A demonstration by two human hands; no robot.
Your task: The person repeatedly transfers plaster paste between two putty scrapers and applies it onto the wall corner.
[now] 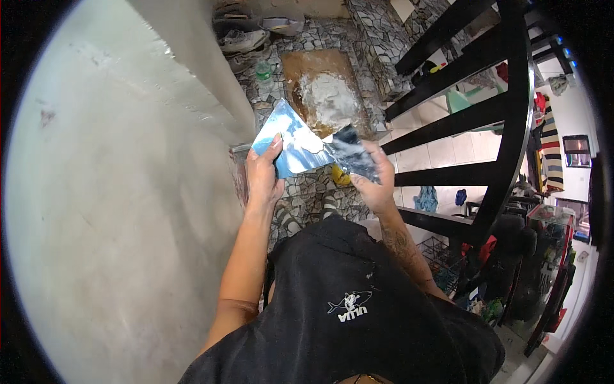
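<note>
My left hand (pixel 262 173) grips a shiny, pointed metal sheet (pixel 281 131), thumb on its upper face. White paste (pixel 307 141) clings to the sheet's right side. In my right hand (pixel 380 182) is a dark flat piece (pixel 352 157) smeared with white, its far edge meeting the sheet near the paste. Whether the two pieces press together there, I cannot tell. Beyond my hands, a brown board (pixel 297 61) lies on the floor with a heap of white paste (pixel 332 96) spread over it.
A pale wall (pixel 115 192) runs along my left. Black railing slats (pixel 448 173) stand close on the right, with household things beyond. Past the wall's corner are worn shoes (pixel 246 41) and a green bottle (pixel 263 70). Something yellow (pixel 341 175) shows below my right hand, above the patterned floor (pixel 307 189).
</note>
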